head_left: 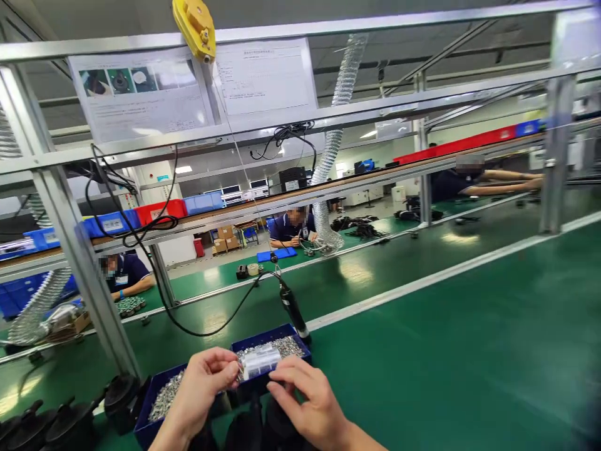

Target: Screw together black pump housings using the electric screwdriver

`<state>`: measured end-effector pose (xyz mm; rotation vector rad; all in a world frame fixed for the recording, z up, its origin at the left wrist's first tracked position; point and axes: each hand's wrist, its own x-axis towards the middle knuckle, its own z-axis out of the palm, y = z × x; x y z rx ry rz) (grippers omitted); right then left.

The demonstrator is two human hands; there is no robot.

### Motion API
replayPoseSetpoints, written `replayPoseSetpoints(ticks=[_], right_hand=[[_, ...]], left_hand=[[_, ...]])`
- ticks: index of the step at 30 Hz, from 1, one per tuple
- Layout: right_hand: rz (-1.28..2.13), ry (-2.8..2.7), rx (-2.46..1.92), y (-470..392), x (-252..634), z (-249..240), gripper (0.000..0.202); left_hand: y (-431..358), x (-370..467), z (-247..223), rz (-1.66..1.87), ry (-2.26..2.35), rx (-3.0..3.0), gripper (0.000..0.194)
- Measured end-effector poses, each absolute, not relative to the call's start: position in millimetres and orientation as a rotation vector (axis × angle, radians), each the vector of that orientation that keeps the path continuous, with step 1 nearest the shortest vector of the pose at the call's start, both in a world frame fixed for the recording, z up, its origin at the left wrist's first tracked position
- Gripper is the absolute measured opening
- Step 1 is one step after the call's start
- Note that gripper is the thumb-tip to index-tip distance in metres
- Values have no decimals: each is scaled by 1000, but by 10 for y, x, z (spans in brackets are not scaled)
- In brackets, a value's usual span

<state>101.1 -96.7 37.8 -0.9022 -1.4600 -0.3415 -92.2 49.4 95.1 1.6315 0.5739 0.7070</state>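
Observation:
My left hand is closed in a pinch at the near edge of a blue bin of small shiny metal parts. What sits between its thumb and fingertips is too small to make out. My right hand is at the bin's right front, thumb and forefinger apart with nothing visible between them. A glossy silvery sheet lies over the metal parts between my hands. Below them are black round parts, partly hidden. A black electric screwdriver hangs on a cord just behind the bin.
A second blue bin of metal parts stands to the left, beside several black housings. A looped black cable hangs from the metal frame. A yellow balancer is overhead. Co-workers sit across the green bench.

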Motion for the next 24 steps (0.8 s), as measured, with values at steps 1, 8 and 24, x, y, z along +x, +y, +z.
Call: replayPoseSetpoints(ticks=[1,8,24], right_hand=[[-337,-1457,-904,-996,967,366,6],[-343,-1419,-919,-1120,947,339,12],[-571,-1662,-958,-1259,1106,336,18]], left_hand=[[347,-861,944,701,541,1610,62],[-172,-578,939,727,494,1557,56],[-258,-500,952,581,576,1327,65]])
